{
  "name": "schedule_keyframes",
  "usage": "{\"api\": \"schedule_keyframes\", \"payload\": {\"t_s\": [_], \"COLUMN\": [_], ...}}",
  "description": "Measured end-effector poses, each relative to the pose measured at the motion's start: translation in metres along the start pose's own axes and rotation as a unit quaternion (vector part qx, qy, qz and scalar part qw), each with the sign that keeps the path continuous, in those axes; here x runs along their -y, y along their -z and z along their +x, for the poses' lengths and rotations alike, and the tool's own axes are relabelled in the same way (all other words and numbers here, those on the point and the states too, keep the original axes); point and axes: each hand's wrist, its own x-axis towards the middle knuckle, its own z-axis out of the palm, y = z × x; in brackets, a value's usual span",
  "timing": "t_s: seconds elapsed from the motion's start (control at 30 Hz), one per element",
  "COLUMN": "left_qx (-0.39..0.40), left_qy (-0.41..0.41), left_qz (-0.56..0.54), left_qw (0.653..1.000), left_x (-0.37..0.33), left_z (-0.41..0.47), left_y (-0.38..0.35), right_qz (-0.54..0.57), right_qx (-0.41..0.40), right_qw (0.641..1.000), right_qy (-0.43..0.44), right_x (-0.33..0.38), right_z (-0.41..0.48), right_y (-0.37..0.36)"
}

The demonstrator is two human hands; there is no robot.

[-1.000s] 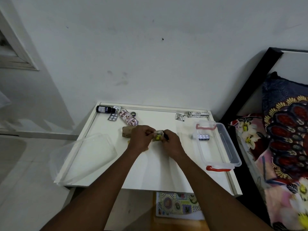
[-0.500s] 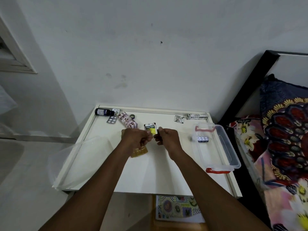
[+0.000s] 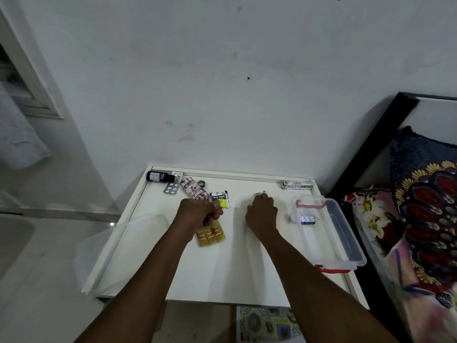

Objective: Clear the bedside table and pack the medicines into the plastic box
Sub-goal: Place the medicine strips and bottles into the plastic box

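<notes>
A small foil strip [image 3: 259, 193] lies on the tabletop [image 3: 247, 263] towards its far edge. The right hand [image 3: 262, 214] sits just on the strip's near side, fingers curled down onto it. We cannot tell whether they have pinched it (only a sliver of foil shows beyond the fingers). The plastic box [image 3: 347, 231] stands open just to the right of that hand, its long axis running near to far, with a dark blister strip [image 3: 306, 219] towards its far end. So we judge the right hand the nearer one for the drop: a short carry rightward over the box's left wall. The left hand [image 3: 200, 214] is further left, pinching an alcohol swab sachet [image 3: 220, 199] by its near edge, with a yellow capsule blister [image 3: 211, 235] lying partly under it. Its path to the box would cross the right hand.
</notes>
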Motion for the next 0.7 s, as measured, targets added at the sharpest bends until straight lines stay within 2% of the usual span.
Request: {"api": "schedule_keyframes", "payload": {"t_s": [0.07,0.13,0.27,0.33,0.47,0.6,0.67,0.7], "left_qx": [0.0,0.006,0.015,0.024,0.041,0.045,0.038,0.032], "left_qy": [0.004,0.004,-0.006,-0.012,-0.016,-0.017,-0.014,-0.013], "left_qz": [0.004,0.008,0.035,0.04,0.059,0.074,0.072,0.07], "left_qw": [1.0,1.0,0.999,0.999,0.997,0.996,0.997,0.997], "left_x": [-0.001,-0.002,-0.002,-0.002,-0.003,-0.005,-0.005,-0.004], "left_z": [-0.002,-0.006,-0.021,-0.029,-0.042,-0.042,-0.04,-0.038], "left_y": [0.002,0.001,-0.004,-0.005,-0.004,-0.001,-0.001,-0.001], "right_qz": [0.004,0.056,0.2,0.265,0.176,-0.004,-0.009,0.047], "right_qx": [-0.006,-0.032,0.03,0.039,0.024,0.021,-0.01,-0.045], "right_qw": [0.999,0.996,0.978,0.961,0.984,0.996,0.996,0.995], "right_qy": [0.046,0.056,-0.058,-0.068,0.012,0.088,0.093,0.071], "right_x": [-0.003,-0.011,-0.023,-0.026,-0.026,-0.026,-0.024,-0.022], "right_z": [-0.027,-0.049,-0.053,-0.048,-0.045,-0.051,-0.05,-0.046], "right_y": [-0.008,-0.01,0.003,0.009,0.017,0.014,0.019,0.022]}}
